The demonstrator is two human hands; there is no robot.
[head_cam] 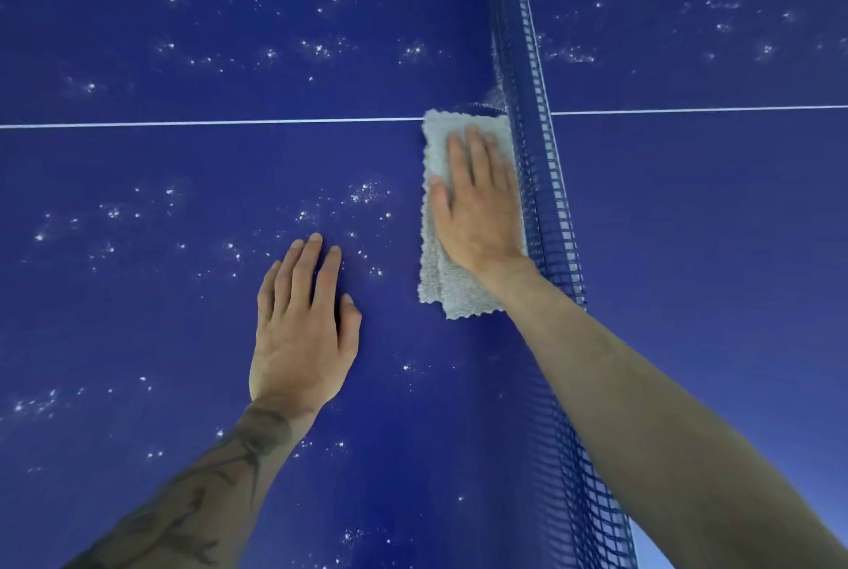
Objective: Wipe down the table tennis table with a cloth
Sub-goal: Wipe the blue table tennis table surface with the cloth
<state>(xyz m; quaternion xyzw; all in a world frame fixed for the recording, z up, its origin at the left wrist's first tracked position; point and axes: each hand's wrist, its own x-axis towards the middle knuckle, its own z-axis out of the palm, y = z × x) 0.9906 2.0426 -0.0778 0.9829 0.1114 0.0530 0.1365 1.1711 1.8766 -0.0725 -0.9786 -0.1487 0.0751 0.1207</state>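
The blue table tennis table point(183, 165) fills the view, speckled with white droplets or dust. A folded grey cloth point(443, 288) lies flat on it, right beside the net. My right hand point(477, 206) presses flat on the cloth with straight fingers that reach almost to the white centre line. My left hand point(303, 321) rests flat on the bare table surface to the left of the cloth, fingers straight and holding nothing.
The blue mesh net point(546, 183) runs from top to bottom just right of the cloth, and my right forearm lies over its lower part. A white centre line point(206, 123) crosses the table. The strip alongside the net below the cloth shows few specks.
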